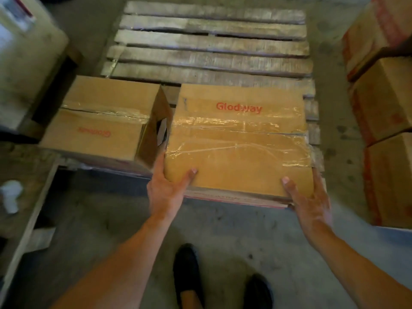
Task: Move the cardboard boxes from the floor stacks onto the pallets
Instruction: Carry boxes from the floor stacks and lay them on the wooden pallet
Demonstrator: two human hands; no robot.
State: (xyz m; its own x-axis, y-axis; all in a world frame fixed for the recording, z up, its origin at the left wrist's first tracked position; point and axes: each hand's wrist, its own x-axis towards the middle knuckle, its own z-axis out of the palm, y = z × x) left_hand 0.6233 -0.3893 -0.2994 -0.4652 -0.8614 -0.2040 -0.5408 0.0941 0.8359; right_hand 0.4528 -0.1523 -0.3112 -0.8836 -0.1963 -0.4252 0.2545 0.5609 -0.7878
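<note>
**Entry: second box at the pallet's near edge, both hands on it**

Grip: left hand point(166, 188) holds the near-left corner of the Glodway box point(238, 139), thumb flat on the top face and the other fingers curled down the side, out of sight. Right hand point(308, 201) does the same at the near-right corner, with its fingers wrapped under the edge. Both hands hold firmly.

Location: the box lies ahead of the fingertips over the near edge of the pallet point(211, 52). I cannot tell whether its weight is fully set down. A thin red-edged layer shows just under the thumbs.

Progress (judged): a second box point(100, 123) sits on the pallet just left of the left hand's fingers, its side nearly touching the held box. That makes one placed and one being placed. The bare slats beyond the fingertips leave most of the pallet unfilled. A floor stack point(388, 108) stands well to the right of the right hand, so more loads remain.

Surroundings: wooden frame point(29, 197) with a white object point(11, 195) far left of the left hand. Black shoes point(187, 270) below the wrists.

Obstruction: the narrow gap by the left fingers risks a pinch.
</note>
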